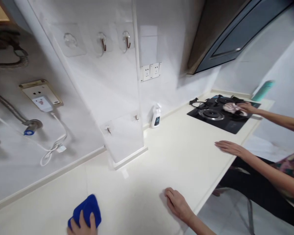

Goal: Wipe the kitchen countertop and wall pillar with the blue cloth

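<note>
At the bottom of the head view my left hand [82,227] presses on a folded blue cloth [89,205], its fingers bent over the near side. The cloth lies on the pale countertop [137,199]. My right hand [178,204] rests on the countertop near its front edge, fingers curled in and close together. Nothing shows in that hand. Well apart from both hands, a white spray bottle [156,117] stands upright against the back wall.
At right, another person's hand [246,107] holds a light cloth [231,107] on the black gas stove [225,122]; their other hand [229,148] lies flat on the counter. A teal bottle [263,90] stands behind. A wall pillar [122,140] juts out, and a range hood [218,42] hangs above.
</note>
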`<state>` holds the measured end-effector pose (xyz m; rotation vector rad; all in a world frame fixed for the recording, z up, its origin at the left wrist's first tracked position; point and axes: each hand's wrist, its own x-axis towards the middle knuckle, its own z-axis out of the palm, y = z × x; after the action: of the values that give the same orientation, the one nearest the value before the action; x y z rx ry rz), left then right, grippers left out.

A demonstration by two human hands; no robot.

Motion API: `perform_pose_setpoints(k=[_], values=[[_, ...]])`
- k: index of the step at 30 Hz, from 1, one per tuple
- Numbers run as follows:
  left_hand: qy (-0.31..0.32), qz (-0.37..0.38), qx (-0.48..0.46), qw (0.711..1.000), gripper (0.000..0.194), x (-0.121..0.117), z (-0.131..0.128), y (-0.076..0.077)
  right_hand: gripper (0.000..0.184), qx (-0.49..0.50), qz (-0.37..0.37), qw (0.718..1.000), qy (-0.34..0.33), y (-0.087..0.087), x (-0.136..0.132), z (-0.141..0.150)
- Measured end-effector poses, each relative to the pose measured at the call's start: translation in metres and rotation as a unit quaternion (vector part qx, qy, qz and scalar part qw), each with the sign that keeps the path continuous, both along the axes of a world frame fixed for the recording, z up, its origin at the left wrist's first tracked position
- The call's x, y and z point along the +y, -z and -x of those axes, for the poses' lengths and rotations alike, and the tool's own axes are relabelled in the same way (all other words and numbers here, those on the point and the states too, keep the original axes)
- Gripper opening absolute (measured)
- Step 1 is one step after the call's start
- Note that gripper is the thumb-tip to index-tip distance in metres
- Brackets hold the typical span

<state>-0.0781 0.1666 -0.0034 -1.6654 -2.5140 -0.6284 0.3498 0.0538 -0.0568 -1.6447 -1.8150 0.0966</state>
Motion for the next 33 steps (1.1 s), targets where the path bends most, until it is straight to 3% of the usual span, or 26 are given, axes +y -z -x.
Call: perform_pose_setpoints(k=[4,8,10,13,18,22,26,30,33], values=[[0.142,0.039,0.014,0.989,0.07,0.04,-0.048,-0.002,0.028,-0.022,0.003,1.0,0.011,-0.005,0.001,0.001],[0.247,0.117,0.041,0.961,0.066,0.06,-0.088,-0.01,0.028,-0.033,-0.002,0.999,0.015,-0.006,0.001,0.002],[0.269,0.127,0.081,0.951,0.067,0.065,-0.102,-0.015,0.028,-0.036,-0.002,0.999,0.017,-0.006,0.001,0.002],[0.283,0.084,0.134,0.946,0.071,0.065,-0.122,-0.016,0.028,-0.033,-0.002,0.999,0.024,-0.006,0.001,0.004],[0.285,0.074,0.116,0.949,0.075,0.048,-0.144,0.005,0.028,-0.014,-0.018,0.997,0.073,-0.001,-0.005,0.012],[0.339,0.022,0.082,0.937,0.058,0.032,-0.119,0.021,0.028,-0.007,-0.025,0.995,0.1,0.008,-0.015,0.019],[0.384,0.007,0.057,0.921,0.058,0.019,-0.058,0.027,0.032,-0.034,-0.026,0.993,0.109,0.018,-0.028,0.021],[0.282,0.016,0.022,0.959,0.068,0.018,-0.011,0.03,0.037,-0.068,-0.016,0.993,0.097,0.023,-0.046,0.013],[0.175,0.075,-0.016,0.982,0.074,0.027,-0.014,0.03,0.036,-0.08,-0.013,0.991,0.105,0.028,-0.052,0.008]])
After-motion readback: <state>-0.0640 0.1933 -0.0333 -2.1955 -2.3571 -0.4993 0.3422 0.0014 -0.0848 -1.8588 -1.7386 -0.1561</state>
